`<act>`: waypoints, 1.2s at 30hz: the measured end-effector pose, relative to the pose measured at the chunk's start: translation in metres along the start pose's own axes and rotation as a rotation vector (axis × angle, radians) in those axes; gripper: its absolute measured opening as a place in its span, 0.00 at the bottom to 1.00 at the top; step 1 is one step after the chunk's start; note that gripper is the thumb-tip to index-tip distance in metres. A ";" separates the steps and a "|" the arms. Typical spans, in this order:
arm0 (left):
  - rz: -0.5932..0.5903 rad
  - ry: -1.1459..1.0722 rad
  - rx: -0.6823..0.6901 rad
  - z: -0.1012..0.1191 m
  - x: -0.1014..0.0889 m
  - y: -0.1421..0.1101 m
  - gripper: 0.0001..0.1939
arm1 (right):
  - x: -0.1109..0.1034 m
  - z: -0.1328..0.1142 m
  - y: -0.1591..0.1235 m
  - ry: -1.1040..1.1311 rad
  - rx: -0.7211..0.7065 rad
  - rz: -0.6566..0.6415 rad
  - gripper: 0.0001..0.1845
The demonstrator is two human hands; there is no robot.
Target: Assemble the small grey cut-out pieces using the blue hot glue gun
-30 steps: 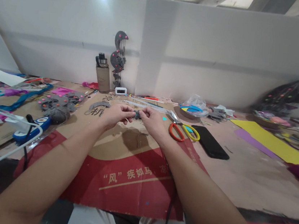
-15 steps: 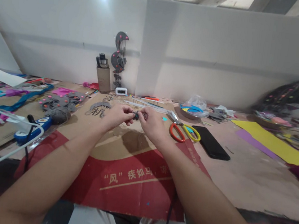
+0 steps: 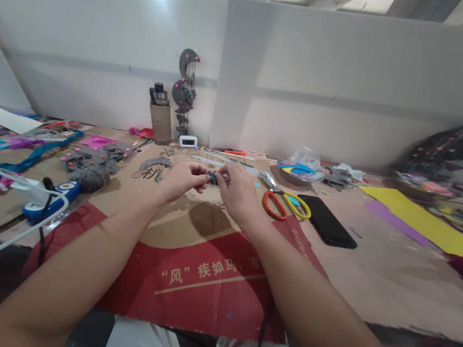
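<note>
A small dark piece with a teal tint is pinched between my two hands, above a sheet of red and brown cardboard. Its kind is too small to make out. My left hand grips its left side with thumb and forefinger. On the other side, the closed fingertips of my right hand press against it and partly hide it. Scissors with one red and one yellow handle lie to the right of my right hand. A grey crescent-shaped piece rests left of my left hand.
A black phone lies beside the scissors, near a bowl of scraps. At the left are a blue power strip with a white cable and grey pieces with pink dots. A bottle stands by the wall.
My right hand has shifted slightly and its fingers have curled more over the small piece. More of its teal part shows. My left hand has barely moved.
</note>
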State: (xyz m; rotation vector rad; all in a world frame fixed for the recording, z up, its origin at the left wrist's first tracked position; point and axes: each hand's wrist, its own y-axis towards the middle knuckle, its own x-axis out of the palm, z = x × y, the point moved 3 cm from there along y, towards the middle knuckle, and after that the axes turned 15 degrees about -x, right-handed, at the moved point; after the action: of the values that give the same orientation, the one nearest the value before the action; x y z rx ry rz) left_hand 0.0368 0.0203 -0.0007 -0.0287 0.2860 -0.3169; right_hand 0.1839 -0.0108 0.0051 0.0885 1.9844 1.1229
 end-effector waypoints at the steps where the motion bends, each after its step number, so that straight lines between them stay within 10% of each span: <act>1: 0.003 0.010 0.005 0.000 0.000 0.000 0.09 | 0.000 -0.001 0.000 -0.006 -0.006 -0.005 0.06; 14: 0.264 0.150 0.080 0.009 -0.002 -0.008 0.04 | 0.003 -0.013 -0.001 0.116 -0.022 -0.006 0.08; 27: 0.625 -0.560 0.137 -0.004 -0.085 0.014 0.04 | 0.006 -0.015 0.003 0.357 0.057 -0.082 0.12; 36: 0.809 -0.652 0.211 -0.010 -0.119 0.013 0.05 | 0.000 -0.019 0.004 0.429 0.081 -0.198 0.11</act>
State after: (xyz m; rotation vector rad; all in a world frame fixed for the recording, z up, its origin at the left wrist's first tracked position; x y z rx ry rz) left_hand -0.0698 0.0701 0.0212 0.1866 -0.3902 0.4707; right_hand 0.1697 -0.0209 0.0132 -0.3268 2.3545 0.9913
